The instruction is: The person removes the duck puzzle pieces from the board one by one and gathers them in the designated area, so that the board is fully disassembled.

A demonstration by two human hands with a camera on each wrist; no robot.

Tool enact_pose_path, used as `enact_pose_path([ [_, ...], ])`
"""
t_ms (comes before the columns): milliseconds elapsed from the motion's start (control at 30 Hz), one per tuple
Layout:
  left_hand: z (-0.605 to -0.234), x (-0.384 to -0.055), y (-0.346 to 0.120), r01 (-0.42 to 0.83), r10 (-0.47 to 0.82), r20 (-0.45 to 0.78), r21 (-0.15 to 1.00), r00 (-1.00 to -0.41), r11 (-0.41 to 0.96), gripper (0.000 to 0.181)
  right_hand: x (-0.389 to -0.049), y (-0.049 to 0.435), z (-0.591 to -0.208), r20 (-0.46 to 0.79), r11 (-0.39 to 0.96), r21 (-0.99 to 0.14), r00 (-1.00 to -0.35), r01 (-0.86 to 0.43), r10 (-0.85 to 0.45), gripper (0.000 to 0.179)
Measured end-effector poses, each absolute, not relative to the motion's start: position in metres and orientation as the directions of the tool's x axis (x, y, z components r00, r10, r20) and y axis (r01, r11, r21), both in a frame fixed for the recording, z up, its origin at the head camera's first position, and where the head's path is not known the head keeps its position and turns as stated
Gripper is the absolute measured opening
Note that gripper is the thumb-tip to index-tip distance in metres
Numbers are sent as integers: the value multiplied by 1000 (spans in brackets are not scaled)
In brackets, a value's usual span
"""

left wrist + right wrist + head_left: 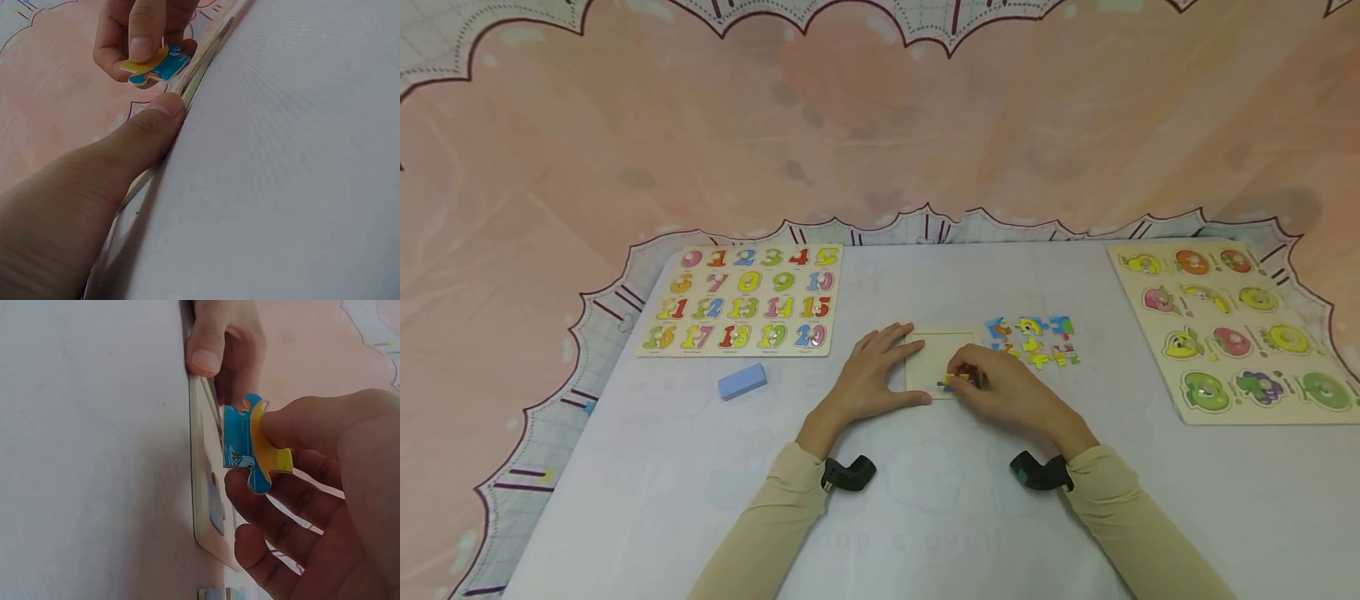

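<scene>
My right hand (1003, 383) pinches a blue and yellow jigsaw piece (240, 440) between thumb and fingers, just above the near part of a small wooden puzzle board (931, 360). Another jigsaw piece (215, 503) lies on the board near its right corner, mostly hidden by my hand in the head view. With fingers spread, my left hand (874, 377) is at the board's left side; its thumb (153, 125) touches the near edge. Several loose jigsaw pieces (1032, 327) lie in rows just right of the board.
A number puzzle board (837, 292) stands at the back left, with a blue block (742, 382) in front of it. On the right lies a fruit puzzle board (1165, 333). A white cloth (925, 533) covers the table.
</scene>
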State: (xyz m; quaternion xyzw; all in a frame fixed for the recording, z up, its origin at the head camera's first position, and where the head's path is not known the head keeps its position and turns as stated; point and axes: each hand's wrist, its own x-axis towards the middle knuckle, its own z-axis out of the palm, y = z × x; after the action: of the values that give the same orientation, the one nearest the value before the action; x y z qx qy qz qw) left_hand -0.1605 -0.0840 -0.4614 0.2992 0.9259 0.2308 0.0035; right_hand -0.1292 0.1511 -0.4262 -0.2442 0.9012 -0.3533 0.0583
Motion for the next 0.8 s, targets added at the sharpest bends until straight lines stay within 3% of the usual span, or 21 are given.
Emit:
enact_pose_path([
  [800, -461, -160, -84, 564, 557, 155, 424, -816, 709, 81, -137, 171, -423, -1, 625, -697, -870, -353, -493, 4],
])
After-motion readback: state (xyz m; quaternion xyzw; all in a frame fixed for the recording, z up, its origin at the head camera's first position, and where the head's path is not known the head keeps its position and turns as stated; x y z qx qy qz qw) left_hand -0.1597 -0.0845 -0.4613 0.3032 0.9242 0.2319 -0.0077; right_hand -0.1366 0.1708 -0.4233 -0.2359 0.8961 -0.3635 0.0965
